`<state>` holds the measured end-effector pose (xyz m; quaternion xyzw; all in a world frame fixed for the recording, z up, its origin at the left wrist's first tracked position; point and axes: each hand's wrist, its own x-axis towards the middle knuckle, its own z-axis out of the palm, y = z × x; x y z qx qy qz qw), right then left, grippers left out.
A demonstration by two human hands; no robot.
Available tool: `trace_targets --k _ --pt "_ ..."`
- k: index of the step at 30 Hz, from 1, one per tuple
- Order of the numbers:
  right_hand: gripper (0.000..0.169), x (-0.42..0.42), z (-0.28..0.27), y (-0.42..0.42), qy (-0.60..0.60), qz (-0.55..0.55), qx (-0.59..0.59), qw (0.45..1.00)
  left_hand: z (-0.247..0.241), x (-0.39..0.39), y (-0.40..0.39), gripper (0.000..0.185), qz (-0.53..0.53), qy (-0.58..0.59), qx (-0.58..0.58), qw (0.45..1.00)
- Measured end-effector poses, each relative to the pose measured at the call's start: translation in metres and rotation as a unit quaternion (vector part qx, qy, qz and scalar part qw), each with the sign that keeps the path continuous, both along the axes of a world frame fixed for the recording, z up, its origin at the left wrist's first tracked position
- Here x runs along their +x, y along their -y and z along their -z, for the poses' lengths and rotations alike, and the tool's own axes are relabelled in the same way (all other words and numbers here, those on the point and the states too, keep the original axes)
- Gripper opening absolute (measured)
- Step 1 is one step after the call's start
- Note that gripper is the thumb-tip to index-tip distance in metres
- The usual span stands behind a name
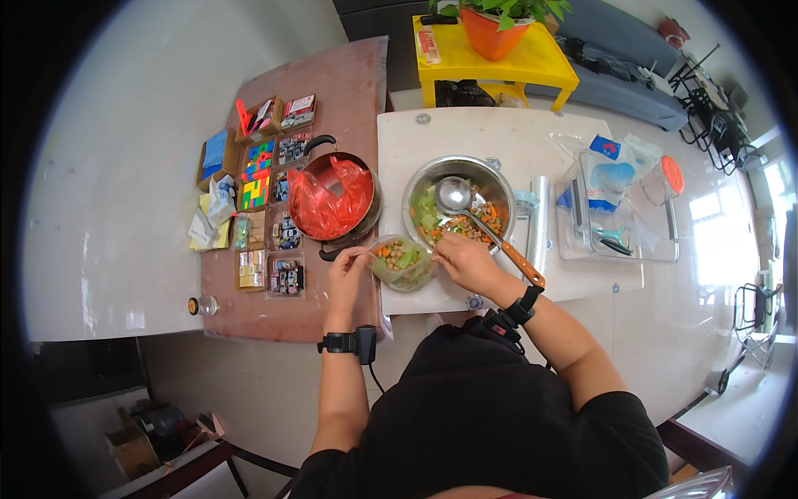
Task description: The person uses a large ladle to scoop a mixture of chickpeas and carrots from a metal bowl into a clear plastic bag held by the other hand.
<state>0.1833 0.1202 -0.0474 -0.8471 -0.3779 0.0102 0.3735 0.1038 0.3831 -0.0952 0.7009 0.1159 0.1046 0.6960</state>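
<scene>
My left hand (pixel 349 265) and my right hand (pixel 462 261) pinch opposite sides of the rim of a clear plastic bag or thin container (pixel 406 280), which holds chopped green vegetable, orange pieces and beans. Just behind it, a steel bowl (pixel 414 178) contains a similar mix. A metal ladle (pixel 454 195) with a wooden handle (pixel 522 263) rests in that bowl, its handle lying over the rim beyond my right hand. To the left, a dark pot (pixel 376 215) with black handles has a red plastic bag (pixel 330 199) inside.
Small boxes of toy cars (pixel 287 234), colored blocks (pixel 255 193) and other items stand on the brown table. A roll of clear film (pixel 537 224) lies right of the bowl. Farther right is a clear plastic bin (pixel 576 249) with bags and a peeler. A glass jar (pixel 207 305) lies far left.
</scene>
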Motion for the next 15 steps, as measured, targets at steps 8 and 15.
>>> trace_targets --k 8,15 --pt "0.015 0.0041 0.0010 0.0033 -0.020 -0.017 0.018 0.999 -0.0059 0.0048 0.0014 0.017 0.016 -0.014 0.003 1.000" --pt "0.014 0.0082 0.0036 0.0069 -0.026 0.003 0.000 1.000 -0.0062 0.0086 0.0048 0.016 -0.005 -0.010 0.011 1.000"
